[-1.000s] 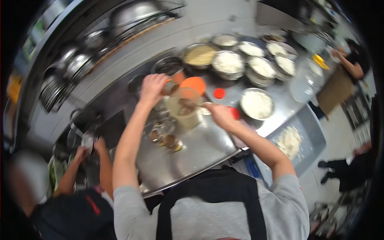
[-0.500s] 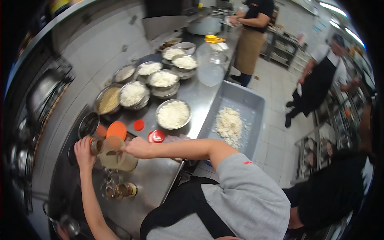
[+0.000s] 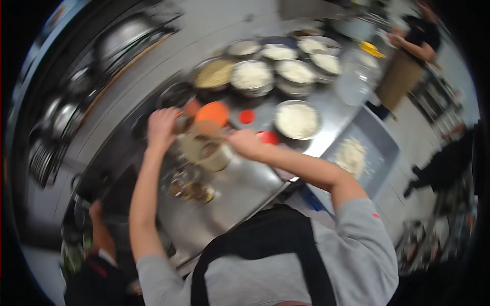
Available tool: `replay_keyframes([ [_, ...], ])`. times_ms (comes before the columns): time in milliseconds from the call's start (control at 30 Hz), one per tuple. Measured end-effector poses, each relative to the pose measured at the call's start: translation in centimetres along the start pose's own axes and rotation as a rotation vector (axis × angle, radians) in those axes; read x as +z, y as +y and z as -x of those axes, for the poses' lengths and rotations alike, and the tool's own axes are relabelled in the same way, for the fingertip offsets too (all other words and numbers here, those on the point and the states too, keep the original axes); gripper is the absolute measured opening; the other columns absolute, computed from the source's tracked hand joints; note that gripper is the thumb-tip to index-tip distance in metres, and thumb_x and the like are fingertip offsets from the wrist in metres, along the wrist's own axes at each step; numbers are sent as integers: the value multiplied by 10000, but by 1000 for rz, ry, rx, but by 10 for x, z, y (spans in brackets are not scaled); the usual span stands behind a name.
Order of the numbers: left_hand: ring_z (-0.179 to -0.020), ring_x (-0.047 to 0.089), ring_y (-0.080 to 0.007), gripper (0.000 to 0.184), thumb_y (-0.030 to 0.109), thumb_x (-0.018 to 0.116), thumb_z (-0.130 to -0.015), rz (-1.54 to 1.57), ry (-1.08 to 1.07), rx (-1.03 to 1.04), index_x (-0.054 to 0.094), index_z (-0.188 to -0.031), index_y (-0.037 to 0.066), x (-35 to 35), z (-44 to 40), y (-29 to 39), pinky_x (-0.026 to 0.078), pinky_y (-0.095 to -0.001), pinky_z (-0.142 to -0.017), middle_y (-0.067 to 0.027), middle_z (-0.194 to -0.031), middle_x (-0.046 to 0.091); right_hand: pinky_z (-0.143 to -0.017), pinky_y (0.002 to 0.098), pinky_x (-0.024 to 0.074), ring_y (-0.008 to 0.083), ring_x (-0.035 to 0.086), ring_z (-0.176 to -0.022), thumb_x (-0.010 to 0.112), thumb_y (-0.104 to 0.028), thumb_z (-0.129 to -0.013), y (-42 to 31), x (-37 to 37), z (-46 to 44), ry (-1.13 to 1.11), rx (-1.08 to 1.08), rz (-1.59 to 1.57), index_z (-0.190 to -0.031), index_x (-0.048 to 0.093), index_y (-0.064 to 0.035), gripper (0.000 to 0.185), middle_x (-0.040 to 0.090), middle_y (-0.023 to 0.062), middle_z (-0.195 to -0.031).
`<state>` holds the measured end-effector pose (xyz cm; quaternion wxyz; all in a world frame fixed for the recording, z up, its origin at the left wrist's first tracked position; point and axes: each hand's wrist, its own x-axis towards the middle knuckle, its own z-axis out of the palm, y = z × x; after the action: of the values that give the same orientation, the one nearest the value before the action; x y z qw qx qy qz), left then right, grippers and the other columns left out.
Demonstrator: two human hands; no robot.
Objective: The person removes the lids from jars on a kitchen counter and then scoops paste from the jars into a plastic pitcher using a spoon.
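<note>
My left hand [image 3: 163,125] is wrapped around a small jar [image 3: 180,122], tilted at the rim of a cloudy plastic container [image 3: 217,160]. My right hand [image 3: 245,143] is closed on a spoon, whose dark bowl end [image 3: 209,149] shows blurred inside that container. Just behind the container lies a round orange lid [image 3: 213,113]. A small red lid [image 3: 246,117] and a second red-topped item [image 3: 267,137] are near my right hand. Several open glass jars [image 3: 196,191] with brown contents stand in front of the container.
Metal bowls heaped with white rice [image 3: 297,120] crowd the steel counter [image 3: 240,191]. A grey tub [image 3: 380,148] with loose rice sits at the right. A large clear jug [image 3: 356,81] stands behind. Other people work at lower left [image 3: 99,270] and far right [image 3: 416,46].
My view has swung, so the counter and bowls appear farther right. Both hands stay at the container with the jar and spoon. A person's arm now shows at lower left.
</note>
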<state>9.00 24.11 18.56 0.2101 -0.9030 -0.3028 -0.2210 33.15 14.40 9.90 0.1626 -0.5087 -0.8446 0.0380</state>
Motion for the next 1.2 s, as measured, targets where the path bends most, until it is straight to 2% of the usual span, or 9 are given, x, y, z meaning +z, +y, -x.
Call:
replay_keyframes([
  [67,-1042,514,-247,570,-7,686,-539,-49,16,-33,540,-1082,91,13,13,-10,370,-408,-936,-50,-1076,564,-565,433,486,311,631,-723,491,-43,-765,-3,0,1,65,-9,15,-1115,566,-107,364,608,134,-880],
  [100,-1051,511,-248,583,-6,685,-543,-48,10,-53,536,-1098,93,16,17,-12,364,-408,-951,-52,-1088,563,-519,430,490,311,642,-667,495,-76,-797,0,11,2,189,-47,53,-990,556,-85,203,606,152,-796],
  [133,-1060,508,-248,596,-4,685,-547,-36,2,-63,531,-1115,95,18,19,-12,358,-409,-967,-54,-1100,563,-514,436,488,320,644,-673,490,-76,-796,-2,2,1,185,-53,12,-968,555,-72,184,602,154,-786],
  [333,-1061,511,-239,560,29,709,-577,-23,-36,-105,533,-1104,95,26,21,-16,353,-411,-974,-54,-1116,569,-487,427,482,320,643,-649,495,-63,-781,-6,-20,1,143,-37,2,-936,549,-66,164,609,156,-804],
  [433,-1076,513,-251,630,99,763,-550,11,-73,-101,521,-1130,110,24,19,-21,335,-430,-990,-49,-1126,569,-468,409,481,305,644,-628,514,-76,-777,-11,-27,-4,244,-68,50,-942,552,-74,169,605,159,-807],
  [700,-1118,492,-252,637,120,780,-559,99,-167,-163,513,-1137,142,7,11,-23,292,-491,-1030,-29,-1138,567,-459,363,499,265,645,-621,564,-115,-760,-17,-52,-14,273,-226,234,-806,592,-41,91,598,129,-784],
  [933,-1092,507,-254,622,102,778,-549,122,-163,-158,528,-1118,131,8,14,-20,308,-462,-1022,-41,-1118,577,-439,328,477,236,630,-594,567,-85,-740,-16,-71,-8,227,-153,230,-951,584,-60,214,563,97,-745],
  [1000,-1084,511,-256,622,108,783,-542,136,-144,-178,534,-1111,130,8,16,-15,317,-447,-1009,-45,-1105,582,-426,340,477,238,631,-575,570,-91,-749,-23,-59,-16,331,-173,182,-1005,554,-57,258,566,102,-735],
  [1200,-1062,521,-266,626,138,800,-522,162,-39,-190,547,-1095,126,9,11,2,342,-414,-958,-56,-1078,594,-444,330,504,249,644,-608,572,-108,-767,-28,-40,-53,415,-213,256,-981,554,-14,234,590,144,-763],
])
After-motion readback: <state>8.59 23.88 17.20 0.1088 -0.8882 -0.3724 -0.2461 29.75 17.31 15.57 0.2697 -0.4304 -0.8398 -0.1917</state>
